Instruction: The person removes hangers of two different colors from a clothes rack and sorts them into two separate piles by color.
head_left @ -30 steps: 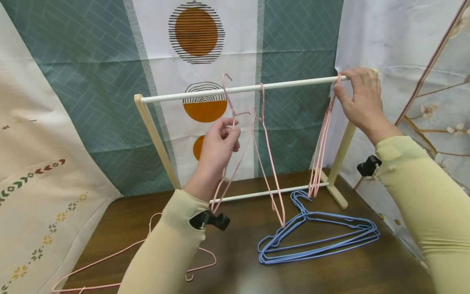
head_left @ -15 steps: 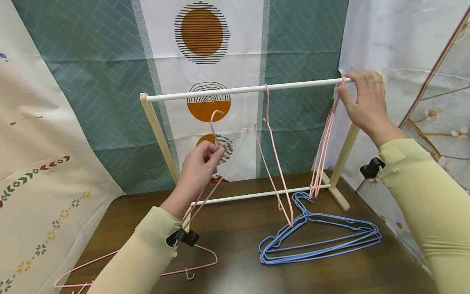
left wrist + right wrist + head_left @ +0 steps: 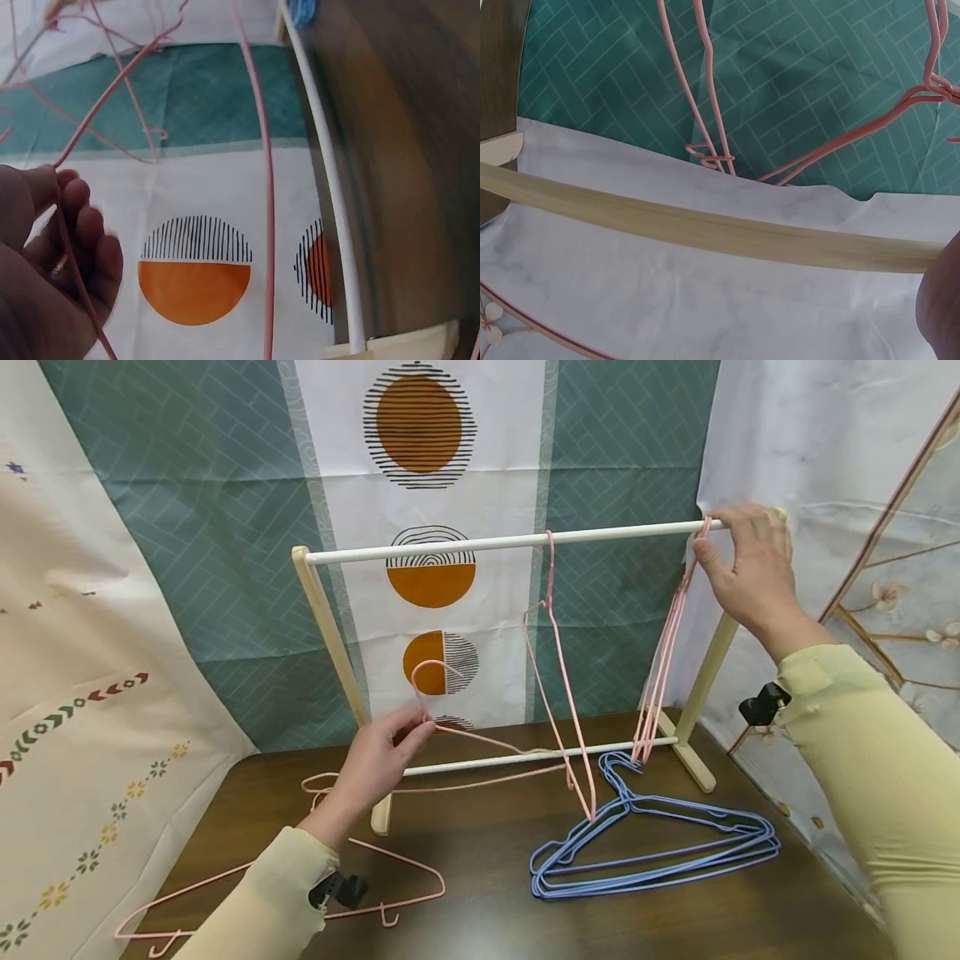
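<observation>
The left hand (image 3: 381,756) is pinching a pink hanger (image 3: 480,737) near its neck, its hook clear of the white rail (image 3: 435,551). The right hand (image 3: 750,564) is grasping the rail's right end, thumb beside a bunch of pink hangers (image 3: 666,643). Work is seemingly standing partway: that bunch and a single pink hanger (image 3: 561,657) farther left are hanging, while loose pink hangers (image 3: 408,861) are lying at the near left of the worktop (image 3: 487,860) and blue hangers (image 3: 645,878) at its right. The left sleeve (image 3: 262,893) is covering part of the loose ones, preventing a count. The right wrist view is catching only a sliver of hand, so how far that grip is wrapping round is hard to tell.
</observation>
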`<action>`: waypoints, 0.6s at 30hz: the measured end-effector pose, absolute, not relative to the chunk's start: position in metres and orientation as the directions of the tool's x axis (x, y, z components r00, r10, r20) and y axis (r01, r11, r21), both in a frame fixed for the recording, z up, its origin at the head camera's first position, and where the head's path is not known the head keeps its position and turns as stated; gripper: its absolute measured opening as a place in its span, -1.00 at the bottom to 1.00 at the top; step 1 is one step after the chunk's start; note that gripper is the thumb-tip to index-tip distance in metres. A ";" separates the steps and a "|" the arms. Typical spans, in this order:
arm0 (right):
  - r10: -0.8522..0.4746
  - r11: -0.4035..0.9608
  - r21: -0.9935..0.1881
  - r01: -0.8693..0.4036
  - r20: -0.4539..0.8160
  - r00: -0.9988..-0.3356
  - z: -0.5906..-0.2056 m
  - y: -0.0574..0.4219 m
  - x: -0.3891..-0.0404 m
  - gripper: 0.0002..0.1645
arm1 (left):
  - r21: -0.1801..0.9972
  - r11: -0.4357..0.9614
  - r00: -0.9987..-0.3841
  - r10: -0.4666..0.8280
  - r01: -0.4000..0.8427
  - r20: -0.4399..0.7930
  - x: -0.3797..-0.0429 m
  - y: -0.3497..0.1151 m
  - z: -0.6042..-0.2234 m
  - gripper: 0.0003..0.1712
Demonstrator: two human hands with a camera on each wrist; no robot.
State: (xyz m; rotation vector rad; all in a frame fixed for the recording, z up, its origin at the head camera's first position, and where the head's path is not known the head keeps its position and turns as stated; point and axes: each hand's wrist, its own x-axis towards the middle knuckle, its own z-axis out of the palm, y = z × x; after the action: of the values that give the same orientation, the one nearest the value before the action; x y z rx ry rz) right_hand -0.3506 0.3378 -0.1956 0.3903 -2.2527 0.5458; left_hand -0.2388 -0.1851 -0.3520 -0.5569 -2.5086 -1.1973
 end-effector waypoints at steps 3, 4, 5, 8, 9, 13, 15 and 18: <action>-0.107 0.860 -0.259 -0.439 0.750 -0.653 -0.195 0.339 -0.350 -0.37 | 0.718 0.571 -0.912 0.160 0.398 0.378 -0.233 -0.190 -0.357 -0.78; -0.107 0.860 -0.260 -0.440 0.751 -0.652 -0.196 0.340 -0.350 -0.37 | 0.732 0.569 -0.921 0.143 0.375 0.362 -0.232 -0.192 -0.358 -0.75; -0.105 0.859 -0.262 -0.440 0.751 -0.652 -0.197 0.341 -0.349 -0.38 | 0.741 0.569 -0.928 0.130 0.358 0.348 -0.230 -0.194 -0.358 -0.72; -0.099 0.860 -0.266 -0.436 0.751 -0.653 -0.198 0.342 -0.349 -0.38 | 0.764 0.568 -0.947 0.097 0.306 0.308 -0.224 -0.201 -0.358 -0.69; -0.098 0.860 -0.266 -0.435 0.750 -0.654 -0.199 0.343 -0.348 -0.38 | 0.764 0.577 -0.952 0.087 0.288 0.294 -0.222 -0.204 -0.358 -0.68; -0.103 0.856 -0.263 -0.444 0.756 -0.646 -0.199 0.343 -0.349 -0.38 | 0.738 0.634 -0.967 0.072 0.233 0.243 -0.211 -0.216 -0.359 -0.66; -0.109 0.853 -0.260 -0.453 0.759 -0.642 -0.198 0.342 -0.350 -0.37 | 0.705 0.674 -0.969 0.069 0.222 0.239 -0.204 -0.223 -0.361 -0.66; -0.115 0.852 -0.256 -0.456 0.759 -0.641 -0.196 0.340 -0.351 -0.37 | 0.648 0.730 -0.962 0.046 0.217 0.270 -0.197 -0.235 -0.367 -0.67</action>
State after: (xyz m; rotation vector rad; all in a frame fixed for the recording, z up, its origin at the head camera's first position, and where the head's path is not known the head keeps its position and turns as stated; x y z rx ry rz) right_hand -0.3505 0.3399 -0.1957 0.4123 -2.2328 0.5539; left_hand -0.1968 -0.2347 -0.3669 -0.2088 -2.6978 -1.0542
